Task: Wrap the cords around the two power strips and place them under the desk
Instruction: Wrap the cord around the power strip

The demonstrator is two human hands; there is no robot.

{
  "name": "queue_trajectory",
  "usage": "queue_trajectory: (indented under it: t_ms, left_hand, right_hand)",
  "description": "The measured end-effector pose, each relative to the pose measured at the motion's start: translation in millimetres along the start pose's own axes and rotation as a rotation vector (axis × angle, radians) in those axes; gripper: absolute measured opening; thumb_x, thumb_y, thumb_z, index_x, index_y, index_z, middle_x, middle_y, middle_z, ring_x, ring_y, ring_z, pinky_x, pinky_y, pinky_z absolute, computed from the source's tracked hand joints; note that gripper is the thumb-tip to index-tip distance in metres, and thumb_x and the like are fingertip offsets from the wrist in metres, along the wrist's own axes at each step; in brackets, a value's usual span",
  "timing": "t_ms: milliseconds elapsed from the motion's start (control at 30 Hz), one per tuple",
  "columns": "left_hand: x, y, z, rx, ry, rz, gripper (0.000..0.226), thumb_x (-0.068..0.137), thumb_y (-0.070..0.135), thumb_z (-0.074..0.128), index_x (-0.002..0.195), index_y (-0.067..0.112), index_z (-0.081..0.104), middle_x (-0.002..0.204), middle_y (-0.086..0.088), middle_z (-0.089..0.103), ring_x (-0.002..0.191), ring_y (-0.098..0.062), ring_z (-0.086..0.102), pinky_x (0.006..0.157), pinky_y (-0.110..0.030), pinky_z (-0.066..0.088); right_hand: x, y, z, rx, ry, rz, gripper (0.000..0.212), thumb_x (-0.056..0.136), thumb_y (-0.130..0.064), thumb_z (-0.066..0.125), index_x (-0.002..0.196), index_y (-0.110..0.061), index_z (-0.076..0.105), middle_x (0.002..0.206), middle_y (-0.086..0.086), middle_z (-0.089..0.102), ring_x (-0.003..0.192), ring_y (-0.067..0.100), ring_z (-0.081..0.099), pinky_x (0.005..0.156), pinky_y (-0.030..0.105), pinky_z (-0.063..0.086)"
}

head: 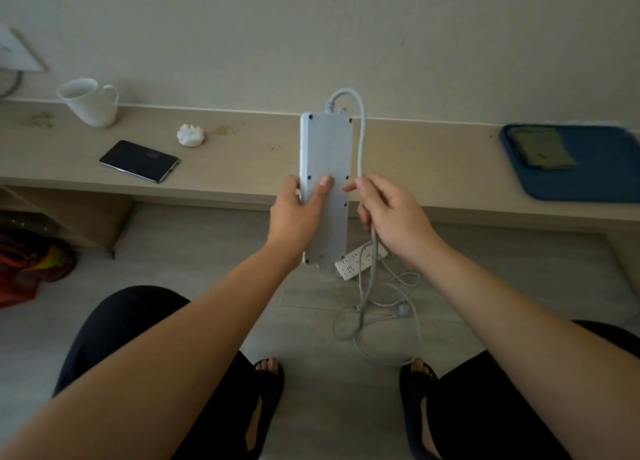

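Head view: the long pale-grey plastic power strip (pixel 325 148) is held up over the front edge of the beige wooden worktop (pixel 242 162), plain screwed back facing the camera. The left hand (pixel 298 214) clamps its lower part, thumb on the back. The right hand (pixel 391 214), just right of the strip, pinches the strip's thick grey cord (pixel 362 141), which arches out of the far end, runs down the strip's right side and hangs to the floor.

No turn lies round the body yet, so wrapping looks barely begun. Below the strip, a second white power strip (pixel 356 262) lies on the floor, sockets up, amid loose white cord loops (pixel 391 321); which loop is whose I cannot tell. Both wraps and both placements appear left to do.

No brand, label or writing is readable on either strip.
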State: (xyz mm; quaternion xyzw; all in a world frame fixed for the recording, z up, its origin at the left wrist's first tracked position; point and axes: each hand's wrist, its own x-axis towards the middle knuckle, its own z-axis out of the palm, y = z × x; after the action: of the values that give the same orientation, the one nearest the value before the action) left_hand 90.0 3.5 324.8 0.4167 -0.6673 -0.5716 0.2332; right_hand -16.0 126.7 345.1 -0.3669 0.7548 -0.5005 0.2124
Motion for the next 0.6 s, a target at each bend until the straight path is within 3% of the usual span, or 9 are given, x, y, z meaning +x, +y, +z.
queue_trajectory:
  t_ms: [133,233,333,433,533,600]
  left_hand:
    - [-7.7,2.8,6.5,-0.063,-0.152,-0.145,0.058,0.096,0.067,0.053,0.12,0.015,0.061,0.114,-0.007,0.072,0.104,-0.025,0.072,0.089,-0.047,0.061]
    - [-5.1,4.7,1.5,-0.056,-0.3,-0.166,0.073,0.087,0.079,0.055,0.13,0.021,0.057,0.121,0.001,0.069,0.11,-0.017,0.069,0.086,-0.035,0.058]
    - [-0.3,0.9,-6.7,0.006,-0.414,-0.064,0.064,0.083,0.056,0.079,0.131,0.023,0.053,0.12,0.001,0.068,0.106,-0.012,0.071,0.077,-0.024,0.058]
    - [5.3,-3.4,-10.8,0.054,-0.525,-0.022,0.069,0.08,0.031,0.088,0.137,0.02,0.053,0.123,-0.001,0.07,0.108,-0.012,0.071,0.087,-0.028,0.06]
    - [8.1,-5.5,-9.7,0.049,-0.486,0.009,0.061,0.083,0.025,0.087,0.136,0.017,0.058,0.119,-0.007,0.073,0.105,-0.018,0.074,0.088,-0.033,0.062]
    - [8.0,-6.0,-7.1,-0.024,-0.402,-0.015,0.056,0.084,0.022,0.085,0.133,0.013,0.059,0.116,-0.011,0.074,0.103,-0.023,0.075,0.086,-0.037,0.064]
  right_hand:
    - [-6.3,7.2,24.3,-0.046,0.079,0.026,0.028,0.106,-0.032,0.051,0.097,-0.012,0.068,0.075,-0.006,0.069,0.065,0.007,0.069,0.064,0.034,0.057]
    - [3.5,8.1,20.2,-0.109,0.093,0.04,0.029,0.103,-0.04,0.057,0.094,-0.019,0.075,0.082,0.0,0.072,0.072,0.016,0.069,0.069,0.041,0.06]
    - [13.8,8.2,8.0,0.107,0.017,0.134,0.022,0.098,-0.039,0.066,0.094,-0.024,0.081,0.077,0.008,0.075,0.054,0.01,0.065,0.056,0.028,0.058]
    - [16.4,11.5,2.8,0.173,-0.008,0.132,0.022,0.093,-0.034,0.073,0.09,-0.014,0.081,0.073,0.004,0.074,0.063,0.01,0.069,0.066,0.03,0.062]
    - [15.5,12.8,6.4,0.241,0.031,0.14,0.017,0.089,-0.031,0.079,0.085,-0.014,0.08,0.076,0.005,0.077,0.073,0.02,0.075,0.076,0.042,0.065]
    - [14.8,13.0,10.7,0.255,0.14,0.127,0.02,0.086,-0.033,0.081,0.09,-0.014,0.075,0.077,0.009,0.077,0.069,0.023,0.077,0.065,0.035,0.065]
